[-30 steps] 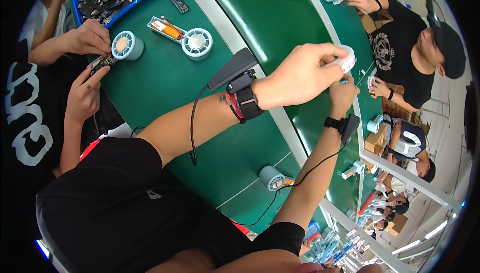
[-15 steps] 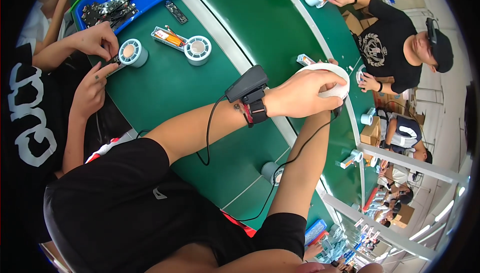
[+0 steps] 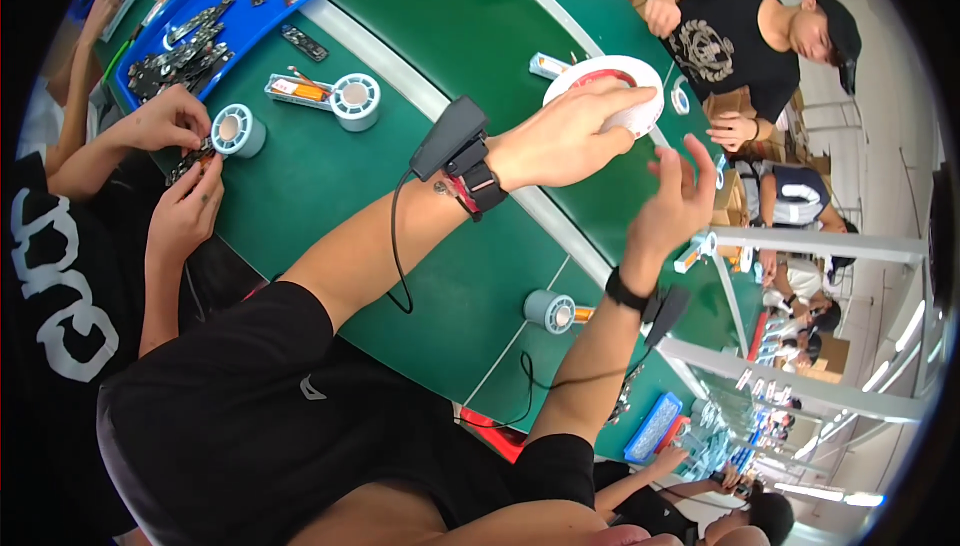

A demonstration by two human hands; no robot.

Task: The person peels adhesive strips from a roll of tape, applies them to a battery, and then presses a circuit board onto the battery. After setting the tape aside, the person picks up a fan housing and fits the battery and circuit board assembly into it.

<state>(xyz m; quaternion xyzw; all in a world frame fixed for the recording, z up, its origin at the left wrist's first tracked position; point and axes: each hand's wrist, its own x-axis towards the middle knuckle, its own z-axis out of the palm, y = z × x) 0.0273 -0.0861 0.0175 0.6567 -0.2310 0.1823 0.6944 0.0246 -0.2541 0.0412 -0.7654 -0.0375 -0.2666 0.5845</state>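
Note:
My left hand [image 3: 570,136] is closed on a white, roll-like disc [image 3: 645,76] with a red inner ring, holding it above the green belt. Fingers of that hand are partly hidden by its own back. Just nearer, my right hand [image 3: 675,206] is raised apart from the disc, fingers spread and nothing in them. A handle with an orange-and-white pack [image 3: 548,66] shows behind the disc's left edge. Left of my left forearm lies a light-blue round-headed device [image 3: 355,103] with an orange pack in its handle. Another such device [image 3: 550,311] stands between my arms.
A blue tray [image 3: 250,31] of circuit boards sits at the far left, with a single board [image 3: 304,43] beside it. A neighbour's hands work on a light-blue device [image 3: 236,134]. A metal rail [image 3: 400,66] borders the belt. Cables hang from both wrists; people sit opposite.
My right hand has come away from the disc and moved nearer, its fingers opening. My left hand and the disc have shifted left, and the disc's red inner ring now shows.

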